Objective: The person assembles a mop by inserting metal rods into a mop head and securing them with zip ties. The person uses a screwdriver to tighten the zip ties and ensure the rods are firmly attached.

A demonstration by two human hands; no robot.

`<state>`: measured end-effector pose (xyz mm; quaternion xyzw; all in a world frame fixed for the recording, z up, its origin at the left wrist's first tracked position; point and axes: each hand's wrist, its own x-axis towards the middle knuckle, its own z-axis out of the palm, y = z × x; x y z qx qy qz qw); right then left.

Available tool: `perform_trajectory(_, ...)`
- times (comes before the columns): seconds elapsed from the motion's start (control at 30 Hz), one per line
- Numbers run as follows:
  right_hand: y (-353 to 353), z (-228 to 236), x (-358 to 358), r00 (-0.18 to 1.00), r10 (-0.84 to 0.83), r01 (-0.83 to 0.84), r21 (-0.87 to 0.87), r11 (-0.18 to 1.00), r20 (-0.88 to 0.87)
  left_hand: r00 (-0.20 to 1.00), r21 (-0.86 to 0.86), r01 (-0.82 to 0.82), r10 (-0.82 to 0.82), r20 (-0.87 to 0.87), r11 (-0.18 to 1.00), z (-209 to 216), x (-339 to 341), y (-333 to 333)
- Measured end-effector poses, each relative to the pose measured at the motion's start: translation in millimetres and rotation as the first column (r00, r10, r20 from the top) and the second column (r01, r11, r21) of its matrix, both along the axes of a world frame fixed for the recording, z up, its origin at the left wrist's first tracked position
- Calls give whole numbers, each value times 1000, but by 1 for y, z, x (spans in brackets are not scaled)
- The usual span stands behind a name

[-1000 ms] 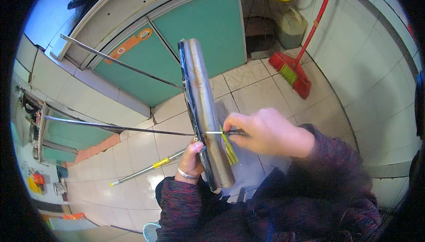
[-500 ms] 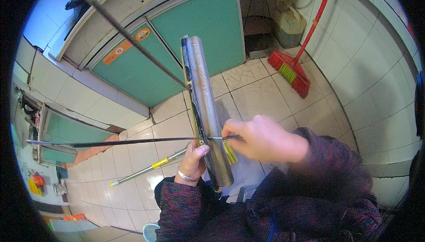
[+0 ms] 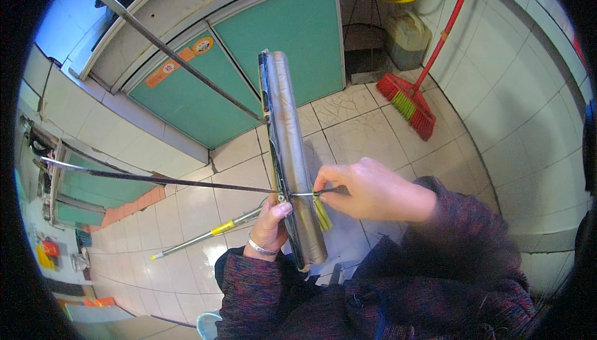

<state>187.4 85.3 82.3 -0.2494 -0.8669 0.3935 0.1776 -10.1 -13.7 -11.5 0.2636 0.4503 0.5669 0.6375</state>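
Observation:
My left hand (image 3: 268,223) is wrapped round the lower part of a long silvery-brown bar (image 3: 287,110), which has a dark strip along its left side. Its thumb presses close to a small screw on that strip. Two thin metal arms, an upper arm (image 3: 180,51) and a lower arm (image 3: 155,180), stick out leftward from the bar. In a pinch, my right hand (image 3: 379,192) holds a screwdriver with a dark handle (image 3: 339,190). The screwdriver's thin shaft (image 3: 303,194) lies across the bar, pointing at the screw; I cannot tell whether its tip touches.
A pole (image 3: 214,233) with yellow bands lies on the tiled floor behind my left hand. Green cabinet doors (image 3: 286,35) stand ahead. A red broom (image 3: 410,101) leans at the right by a cloudy jug (image 3: 407,38). White tiled wall (image 3: 522,104) rises on the right.
The lower metal arm's free end has dropped slightly against the background and its free end on the left sits higher than its joint. The screwdriver stays at the bar; both hands keep their hold.

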Motion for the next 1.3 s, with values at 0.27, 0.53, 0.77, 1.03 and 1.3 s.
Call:
perform_trajectory(0.27,0,-19,-10,994,-58,55,-36,998,-90,999,-15,-27,27,-22,1000,6,-1,0)
perform_trajectory(0.53,10,-62,-14,992,-32,-68,-714,697,-126,996,25,-19,17,87,999,14,8,-2)
perform_trajectory(0.77,7,-62,-19,993,-16,-2,-154,988,-117,996,175,-13,28,-84,985,16,10,-2)
perform_trajectory(1.03,9,-77,-26,969,-114,-133,-853,505,-218,999,190,-3,11,-46,982,12,8,-7)
perform_trajectory(1.3,14,-75,-30,976,-53,-142,-805,576,-210,995,172,-78,88,-52,982,12,7,-7)
